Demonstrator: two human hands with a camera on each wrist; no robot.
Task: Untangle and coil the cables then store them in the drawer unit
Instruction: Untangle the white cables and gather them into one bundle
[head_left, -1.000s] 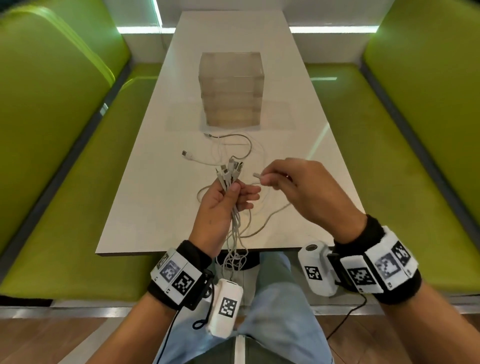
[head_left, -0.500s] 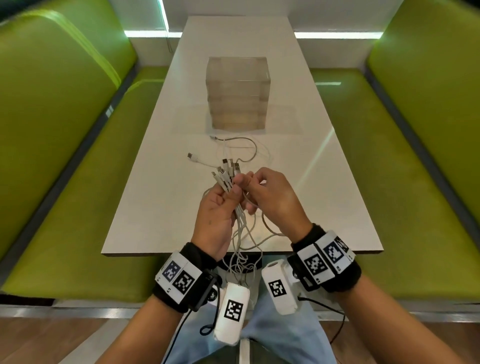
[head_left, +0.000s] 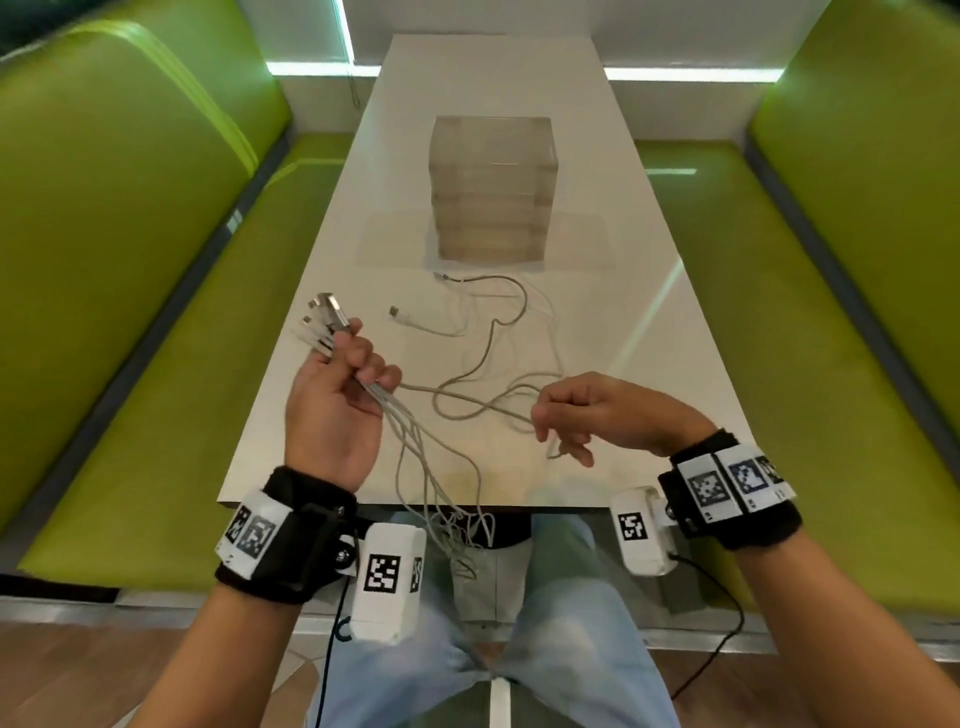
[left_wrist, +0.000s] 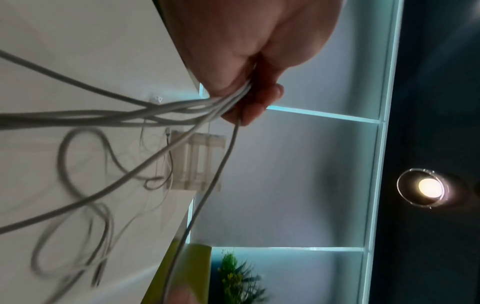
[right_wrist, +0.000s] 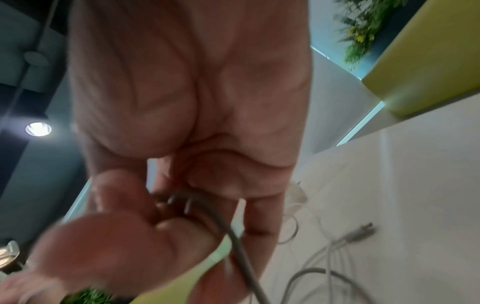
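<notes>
My left hand (head_left: 348, 384) grips a bundle of white cables (head_left: 410, 431), with several connector ends (head_left: 324, 317) sticking out above the fist. The left wrist view shows the cables (left_wrist: 182, 107) fanning out of the curled fingers (left_wrist: 259, 98). Strands trail over the table and hang off its front edge. My right hand (head_left: 576, 415) is apart to the right, fingers curled round one grey cable (right_wrist: 233, 236) that loops back toward the bundle. Two loose cable ends (head_left: 400, 314) lie farther up the table. The translucent drawer unit (head_left: 493, 187) stands mid-table, its drawers closed.
The white table (head_left: 623, 322) runs away from me between two green benches (head_left: 130, 312). A lit wall strip crosses the far end. My knees in blue jeans (head_left: 571, 623) are under the front edge, where tangled strands dangle.
My hands were together at the bundle; they have pulled apart, the left moving left with the connector ends, the right drawing a cable out to the right and lower.
</notes>
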